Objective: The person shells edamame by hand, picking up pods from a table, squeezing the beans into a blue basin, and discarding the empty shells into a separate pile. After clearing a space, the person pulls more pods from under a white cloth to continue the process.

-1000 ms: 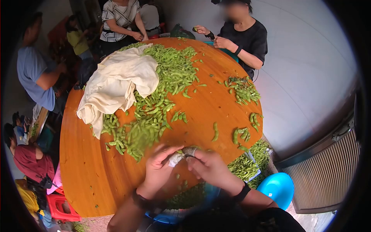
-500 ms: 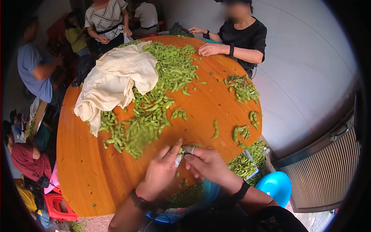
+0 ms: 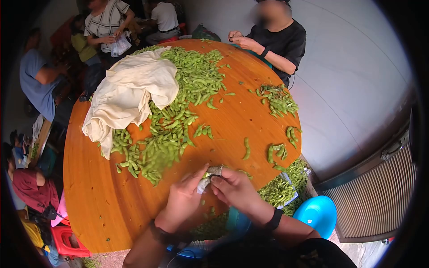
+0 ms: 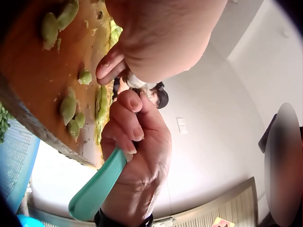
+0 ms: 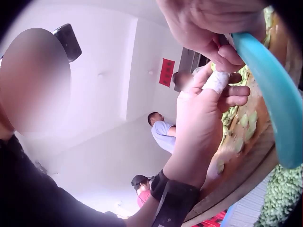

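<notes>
Round wooden table (image 3: 111, 201), one cream cloth (image 3: 129, 96) on its far side, one big pod heap (image 3: 178, 116) mid-table. At the near edge two hands meet: left hand (image 3: 185, 201), thumb bandaged, and right hand (image 3: 239, 192), curled round a teal handle (image 4: 97, 187), pinch one pod (image 3: 210, 175). Below, one blue tub (image 3: 319, 214); contents unclear.

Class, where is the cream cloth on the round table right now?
In the head view the cloth lies on the table's far left part, covering the left edge of the big pod pile.

Cloth (image 3: 129, 96) on table (image 3: 98, 196), pods (image 3: 178, 116) beside it, hands (image 3: 210, 190) at near edge
</notes>
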The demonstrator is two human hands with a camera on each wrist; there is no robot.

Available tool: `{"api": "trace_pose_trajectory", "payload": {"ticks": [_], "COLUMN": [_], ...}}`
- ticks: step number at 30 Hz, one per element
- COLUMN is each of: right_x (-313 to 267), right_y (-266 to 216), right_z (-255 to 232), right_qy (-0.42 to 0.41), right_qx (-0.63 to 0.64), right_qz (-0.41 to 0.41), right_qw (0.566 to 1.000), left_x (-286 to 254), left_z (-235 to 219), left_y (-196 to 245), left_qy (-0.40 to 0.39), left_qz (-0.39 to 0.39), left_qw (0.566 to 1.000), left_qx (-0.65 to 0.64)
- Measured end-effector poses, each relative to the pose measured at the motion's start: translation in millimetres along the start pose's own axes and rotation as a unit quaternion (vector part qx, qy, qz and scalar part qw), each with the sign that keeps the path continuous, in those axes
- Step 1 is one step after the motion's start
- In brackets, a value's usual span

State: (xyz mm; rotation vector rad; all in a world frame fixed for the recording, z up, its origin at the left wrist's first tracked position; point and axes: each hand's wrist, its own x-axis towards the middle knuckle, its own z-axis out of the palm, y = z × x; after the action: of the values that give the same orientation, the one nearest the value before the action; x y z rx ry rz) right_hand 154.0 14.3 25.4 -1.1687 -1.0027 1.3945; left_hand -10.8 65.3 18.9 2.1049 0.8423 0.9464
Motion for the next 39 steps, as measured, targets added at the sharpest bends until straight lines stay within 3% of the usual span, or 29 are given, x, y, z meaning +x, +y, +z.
{"api": "trace_pose_trajectory", "payload": {"ticks": [2,4,7,9,10,11,12,14,15,18,19,21,22,23,25,28,31,32,36,37,38,39], "right_x": [1,3,1,-2,-2,-3,-3,-9,-11,-19,-20,-19,-20,-22,-21,-19,-21,-21,-18,-17,-16,-14], "right_y": [-2,-7,-5,-2,0,2,4,-1,-4,-7,-6,-4,-5,-6,-9,-11,-17,-14,-13,-15,-18,-23], "right_z": [-3,-8,-10,-7,-6,-5,-5,-5,-6,-18,-25,-48,-64,-80,-96,-102,-98,-100,-94,-90,-85,-80], "right_qy": [-0.021,-0.020,-0.022,-0.003,-0.005,0.019,0.044,0.038,0.032,0.041,0.041,0.106,0.118,0.130,0.140,0.194,0.168,0.156,0.140,0.112,0.083,0.084], "right_qx": [0.048,0.054,0.065,-0.046,-0.043,-0.124,-0.203,-0.206,-0.211,-0.252,-0.251,-0.257,-0.308,-0.359,-0.372,-0.354,-0.378,-0.372,-0.338,-0.275,-0.208,-0.206], "right_qz": [0.024,0.042,0.061,0.001,0.002,-0.091,-0.185,-0.178,-0.170,-0.152,-0.155,-0.224,-0.185,-0.146,-0.159,-0.179,-0.185,-0.195,-0.218,-0.172,-0.126,-0.124], "right_qw": [0.998,0.997,0.996,0.999,0.999,0.988,0.960,0.962,0.962,0.955,0.955,0.934,0.925,0.913,0.904,0.897,0.891,0.894,0.905,0.939,0.966,0.967], "left_x": [1,0,2,3,2,2,3,8,8,-2,-4,-6,-5,1,22,74,120,124,118,109,96,83], "left_z": [-2,-2,-2,-1,-2,-3,-3,-3,-2,0,-3,-11,-13,-15,-21,-12,7,8,1,0,-1,-1], "left_y": [0,-3,-2,1,4,6,7,8,12,28,33,36,33,35,48,23,-27,-43,-30,-29,-29,-27], "left_qy": [-0.011,-0.044,-0.039,-0.038,-0.029,-0.021,-0.021,0.066,0.066,0.002,0.003,-0.107,-0.093,-0.092,-0.023,0.018,0.025,0.010,-0.007,-0.010,-0.005,0.000], "left_qz": [-0.023,-0.105,-0.146,-0.139,-0.118,-0.095,-0.096,0.060,0.063,-0.075,-0.073,-0.067,0.029,0.030,0.037,-0.031,-0.071,-0.070,-0.097,-0.098,-0.105,-0.110], "left_qw": [0.998,0.964,0.946,0.956,0.981,0.994,0.994,0.987,0.987,0.975,0.975,0.957,0.945,0.944,0.934,0.943,0.931,0.929,0.938,0.938,0.966,0.985], "left_qx": [-0.054,-0.241,-0.286,-0.255,-0.153,-0.049,-0.047,0.133,0.134,0.209,0.212,0.262,0.314,0.317,0.355,0.332,0.358,0.363,0.334,0.334,0.235,0.135]}}
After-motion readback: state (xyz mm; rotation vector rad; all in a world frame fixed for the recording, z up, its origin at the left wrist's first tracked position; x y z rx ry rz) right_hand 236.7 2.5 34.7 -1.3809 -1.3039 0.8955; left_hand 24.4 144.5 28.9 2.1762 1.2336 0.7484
